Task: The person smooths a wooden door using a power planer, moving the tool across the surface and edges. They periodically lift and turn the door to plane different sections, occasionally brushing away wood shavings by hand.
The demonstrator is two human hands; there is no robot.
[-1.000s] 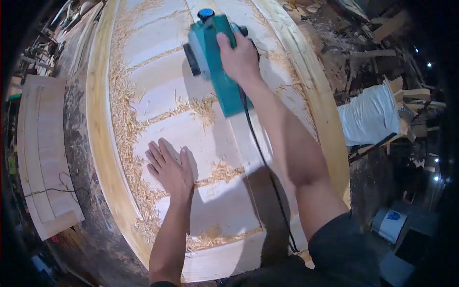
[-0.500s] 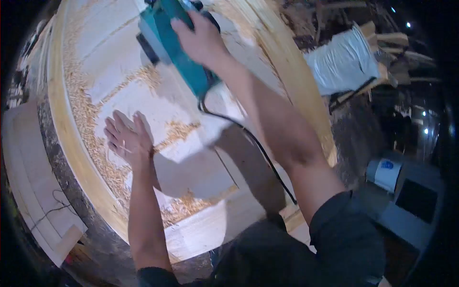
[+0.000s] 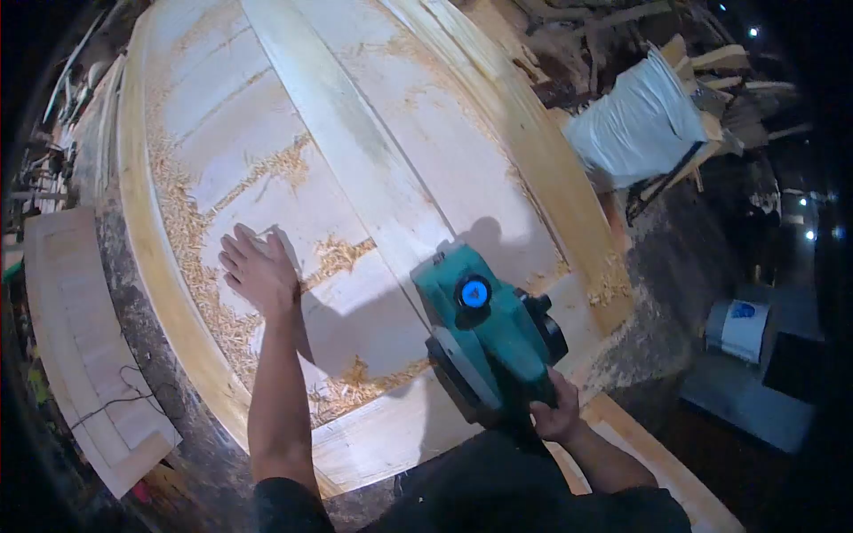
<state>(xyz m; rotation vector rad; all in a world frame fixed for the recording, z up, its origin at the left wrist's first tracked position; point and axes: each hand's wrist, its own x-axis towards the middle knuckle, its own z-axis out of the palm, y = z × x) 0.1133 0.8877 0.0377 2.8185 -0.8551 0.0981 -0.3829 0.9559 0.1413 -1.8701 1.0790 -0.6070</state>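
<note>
Right grip [image 3: 558,409] closed on the handle of the green planer [image 3: 489,311]. Planer's pulled back from farther up the panel to its near end, close to the body; can't tell if the sole touches. Centre strip [image 3: 338,115] now shows bare ahead of it, so the planer looks between strokes. Left grip [image 3: 260,271] unchanged: open, palm down on the panel [image 3: 346,333] by shavings [image 3: 182,209].
</note>
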